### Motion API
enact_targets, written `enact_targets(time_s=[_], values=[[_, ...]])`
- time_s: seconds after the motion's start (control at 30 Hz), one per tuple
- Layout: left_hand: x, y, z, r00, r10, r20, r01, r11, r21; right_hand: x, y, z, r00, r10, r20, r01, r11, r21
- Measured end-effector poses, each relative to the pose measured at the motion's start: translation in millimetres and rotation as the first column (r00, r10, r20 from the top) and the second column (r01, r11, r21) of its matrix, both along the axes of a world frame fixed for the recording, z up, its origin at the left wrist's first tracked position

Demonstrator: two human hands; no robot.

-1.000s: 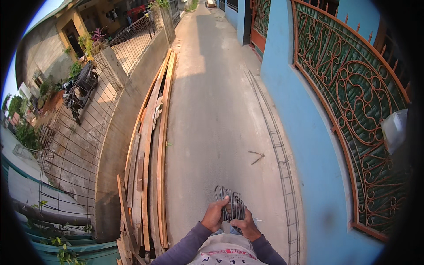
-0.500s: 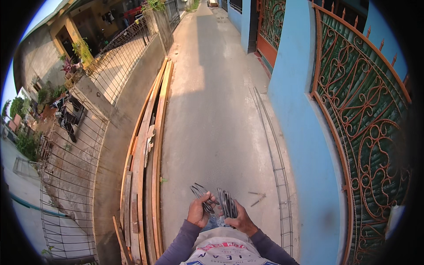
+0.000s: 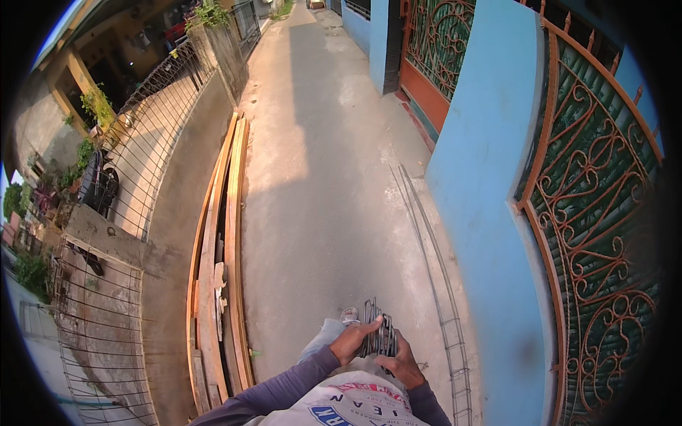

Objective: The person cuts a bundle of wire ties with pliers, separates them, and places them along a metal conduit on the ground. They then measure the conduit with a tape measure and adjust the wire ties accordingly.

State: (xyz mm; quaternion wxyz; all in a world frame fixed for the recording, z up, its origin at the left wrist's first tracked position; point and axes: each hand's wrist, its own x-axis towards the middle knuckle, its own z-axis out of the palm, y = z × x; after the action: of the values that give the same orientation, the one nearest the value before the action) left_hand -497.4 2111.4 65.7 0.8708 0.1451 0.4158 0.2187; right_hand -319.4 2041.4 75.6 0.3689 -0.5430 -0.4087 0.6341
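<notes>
Left hand (image 3: 348, 342): half closed, fingers curled against the left part of a bundle of bent steel stirrups (image 3: 383, 339).
Right hand (image 3: 403, 364): also half closed, gripping the right part of that bundle (its thumb lies across the near end).
Steel stirrups: bunched upright between both hands, left of the ladder-like rebar frame (image 3: 455, 347).
Timber planks (image 3: 234, 206): stacked lengthwise, well left of the rebar frame.
Blue wall (image 3: 490, 213): just right of the rebar frame.
Foot (image 3: 348, 314): left of the rebar frame, on the pavement (image 3: 312, 234).
</notes>
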Motion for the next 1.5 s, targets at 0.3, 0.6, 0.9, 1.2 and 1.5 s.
enact_targets(time_s=[0.3,0.6,0.9,1.2,1.5], values=[[6.4,240.5,7.6,0.979,-0.169,0.114,0.169,0.986,0.009,-2.2,203.4,13.4,0.985,-0.141,-0.096,0.135,0.989,-0.068],[10.2,465.3,-23.6,0.995,-0.092,-0.038,0.093,0.996,0.003,13.2,448.9,-39.8,0.991,-0.023,-0.135,0.015,0.998,-0.066],[-9.3,672.3,10.0,0.978,0.161,-0.134,-0.153,0.986,0.067,12.6,681.1,-30.8,0.972,0.176,-0.156,-0.188,0.98,-0.064],[67.3,835.0,-2.3,0.979,-0.196,-0.05,0.193,0.979,-0.059,48.3,789.0,-31.4,0.965,-0.246,-0.096,0.232,0.963,-0.134],[148.8,984.0,-40.8,0.601,-0.79,0.119,0.799,0.597,-0.073,33.4,864.3,-25.1,0.589,-0.808,-0.035,0.791,0.584,-0.181]])
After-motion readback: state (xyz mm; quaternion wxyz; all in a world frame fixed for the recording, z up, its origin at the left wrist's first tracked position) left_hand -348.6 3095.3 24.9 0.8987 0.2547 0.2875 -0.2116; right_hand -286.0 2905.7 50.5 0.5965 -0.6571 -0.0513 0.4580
